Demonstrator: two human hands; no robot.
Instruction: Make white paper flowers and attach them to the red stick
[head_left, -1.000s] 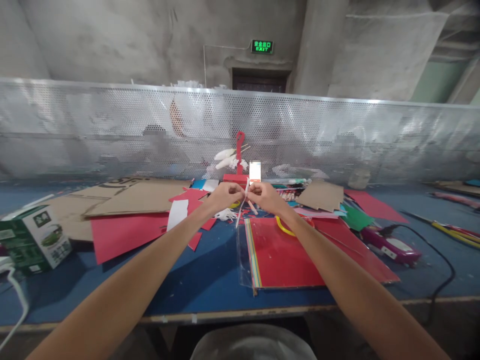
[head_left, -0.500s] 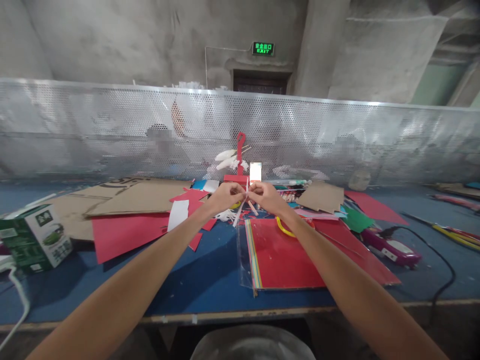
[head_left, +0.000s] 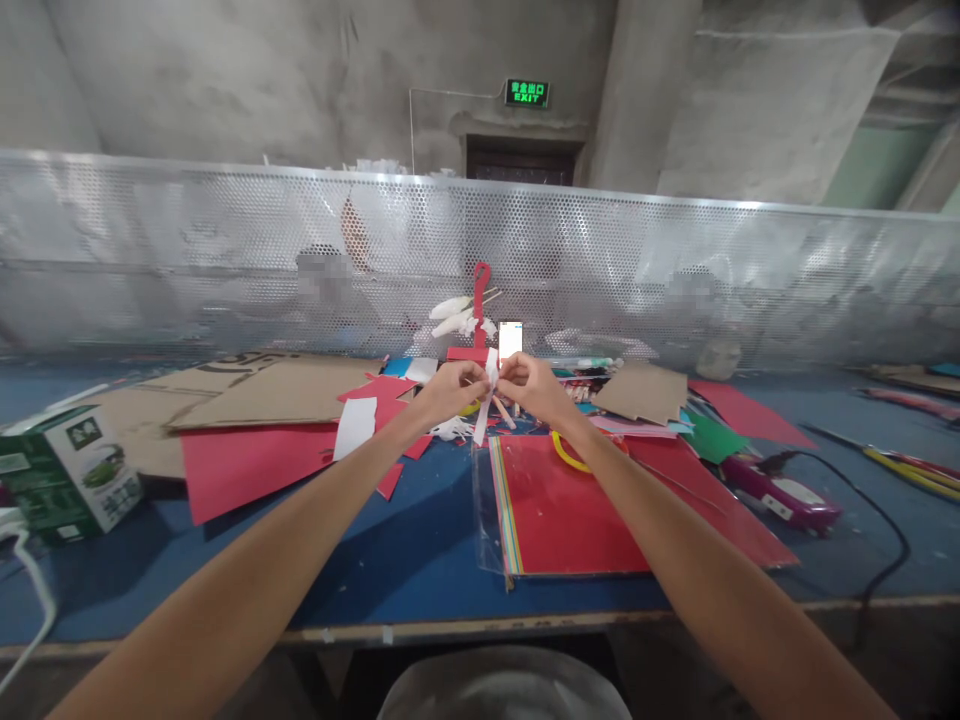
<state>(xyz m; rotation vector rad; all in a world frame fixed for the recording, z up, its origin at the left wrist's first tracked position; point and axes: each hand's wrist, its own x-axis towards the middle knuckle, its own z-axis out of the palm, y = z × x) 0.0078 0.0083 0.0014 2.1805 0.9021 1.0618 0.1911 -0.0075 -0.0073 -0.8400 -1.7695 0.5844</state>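
A narrow white paper strip (head_left: 483,420) hangs upright between my two hands, above the middle of the table. My left hand (head_left: 453,388) pinches it from the left with thumb and fingers. From the right, my right hand (head_left: 532,383) pinches the same strip at nearly the same height. The strip's upper end stands above the fingertips and its lower part slants down. How it is folded at the pinch is too small to tell. Just behind the hands are a lit phone screen (head_left: 511,340) and a red stand (head_left: 480,310) with white pieces beside it.
A stack of red sheets (head_left: 577,520) in a clear sleeve lies under my right forearm, with a yellow ring-shaped piece (head_left: 568,455) on it. Cardboard (head_left: 277,395) and a green box (head_left: 71,475) are at left. A purple glue gun (head_left: 784,497) and pliers (head_left: 900,465) lie at right.
The white strip has turned, so its broader face now shows, and its lower end has shifted slightly right. My right hand has risen a little. Both hands keep their pinch.
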